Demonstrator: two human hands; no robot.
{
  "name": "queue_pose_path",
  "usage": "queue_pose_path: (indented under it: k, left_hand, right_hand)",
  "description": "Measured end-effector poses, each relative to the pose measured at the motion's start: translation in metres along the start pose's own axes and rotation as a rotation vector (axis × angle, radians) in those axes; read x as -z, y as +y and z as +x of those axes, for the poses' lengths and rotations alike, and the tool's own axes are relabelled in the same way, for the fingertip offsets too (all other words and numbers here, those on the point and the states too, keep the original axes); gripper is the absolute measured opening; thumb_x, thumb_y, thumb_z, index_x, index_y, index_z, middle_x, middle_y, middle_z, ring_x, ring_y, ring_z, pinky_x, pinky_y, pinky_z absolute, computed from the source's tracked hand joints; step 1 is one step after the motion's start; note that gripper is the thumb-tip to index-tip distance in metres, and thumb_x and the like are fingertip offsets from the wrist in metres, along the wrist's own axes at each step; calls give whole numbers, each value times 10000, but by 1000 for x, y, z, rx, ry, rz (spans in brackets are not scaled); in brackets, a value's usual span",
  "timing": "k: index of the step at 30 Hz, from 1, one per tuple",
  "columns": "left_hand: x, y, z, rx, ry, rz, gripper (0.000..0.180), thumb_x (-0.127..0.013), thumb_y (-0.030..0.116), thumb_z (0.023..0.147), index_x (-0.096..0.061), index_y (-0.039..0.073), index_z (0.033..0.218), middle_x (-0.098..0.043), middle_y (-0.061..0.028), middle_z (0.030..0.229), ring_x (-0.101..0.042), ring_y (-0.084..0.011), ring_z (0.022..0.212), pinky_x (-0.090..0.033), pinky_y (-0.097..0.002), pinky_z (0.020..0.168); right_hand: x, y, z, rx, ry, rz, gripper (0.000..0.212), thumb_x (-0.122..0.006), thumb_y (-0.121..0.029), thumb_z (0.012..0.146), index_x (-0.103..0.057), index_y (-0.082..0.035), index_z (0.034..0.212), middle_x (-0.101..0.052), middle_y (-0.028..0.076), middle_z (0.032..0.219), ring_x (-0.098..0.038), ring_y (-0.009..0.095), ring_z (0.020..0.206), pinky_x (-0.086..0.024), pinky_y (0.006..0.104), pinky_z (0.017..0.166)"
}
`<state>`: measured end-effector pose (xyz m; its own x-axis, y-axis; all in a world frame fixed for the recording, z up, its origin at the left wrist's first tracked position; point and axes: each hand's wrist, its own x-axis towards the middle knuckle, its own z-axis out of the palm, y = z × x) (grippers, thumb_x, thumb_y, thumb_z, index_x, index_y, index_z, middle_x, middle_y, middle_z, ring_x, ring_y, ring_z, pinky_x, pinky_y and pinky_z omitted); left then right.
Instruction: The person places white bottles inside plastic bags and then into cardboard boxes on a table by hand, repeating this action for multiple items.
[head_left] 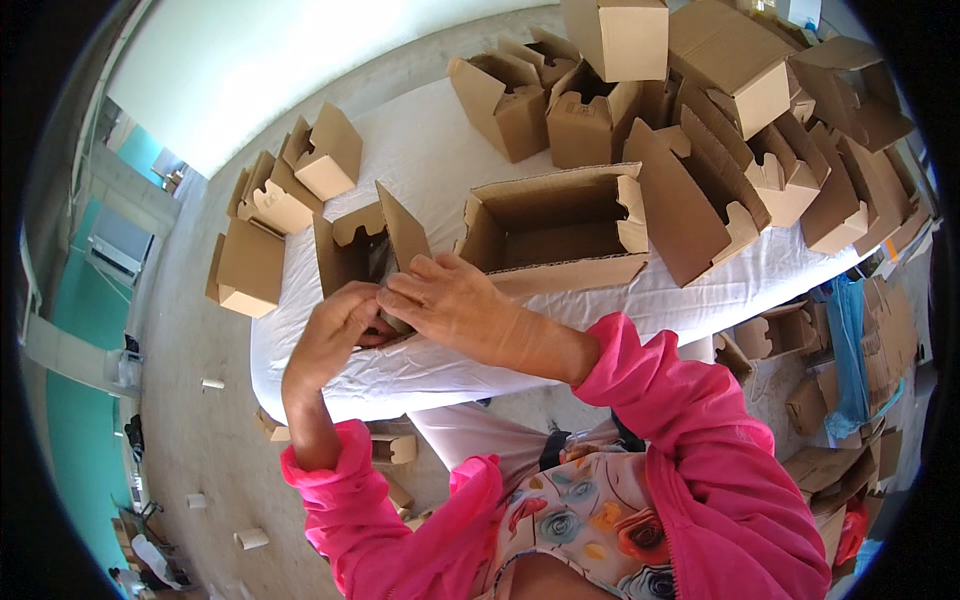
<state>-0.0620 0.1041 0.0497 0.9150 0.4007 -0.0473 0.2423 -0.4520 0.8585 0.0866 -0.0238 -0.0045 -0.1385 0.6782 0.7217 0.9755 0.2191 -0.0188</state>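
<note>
A small open cardboard box stands at the near left of the table, its flaps raised. Both hands meet over its near side. My left hand reaches in over the near edge with its fingers curled. From the right, my right hand comes across, fingers bent and pressed together beside the left fingertips. A bit of pale, greyish material shows between the hands and inside the box, too hidden to name. Just right of the hands sits a wider open cardboard box, with nothing visible in it.
A white cloth covers the table. Several cardboard boxes stand along its left edge, and many more are piled at the right. Below the right side lie more cartons and a blue plastic bag. Small pale rolls lie on the floor.
</note>
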Motion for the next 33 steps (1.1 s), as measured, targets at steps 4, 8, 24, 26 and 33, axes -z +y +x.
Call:
queue_pose_path:
  k: [4,8,24,26,33]
  left_hand:
    - [-4,19,15,283,-50,161,276,-530,121,887,-510,-66,1090,-584,-170,926,-643,-217,787,-556,-297,641]
    - [8,-56,37,125,-214,852,528,-665,276,723,-484,-48,1098,-588,-260,1071,-616,-402,910,-518,-454,743]
    - [-17,-7,22,-151,473,749,430,-621,70,716,-546,13,1135,-578,-235,969,-568,-417,918,-454,-462,796]
    - [-18,12,11,-150,560,736,381,-626,41,691,-549,-14,1059,-572,-225,950,-566,-408,888,-457,-449,779]
    - [-18,27,-24,-214,1027,637,364,-701,25,646,-460,7,918,-510,-177,1040,-523,-340,939,-459,-391,788]
  right_hand:
    - [-11,-14,-2,30,98,2,134,-591,-183,690,-620,-84,775,-487,31,887,-509,187,849,-461,286,725]
    - [-10,-29,-5,23,96,-7,125,-596,-175,663,-640,-66,705,-493,40,859,-514,194,842,-468,281,710]
    - [-10,-13,6,14,109,138,118,-607,-137,670,-605,-50,751,-466,52,933,-510,202,865,-489,275,752]
    - [-9,-7,6,26,86,133,115,-607,-151,687,-629,-61,756,-492,62,950,-512,216,877,-484,292,743]
    - [3,3,15,-126,88,422,303,-666,-102,745,-565,-42,1024,-464,133,1198,-513,296,1067,-491,345,838]
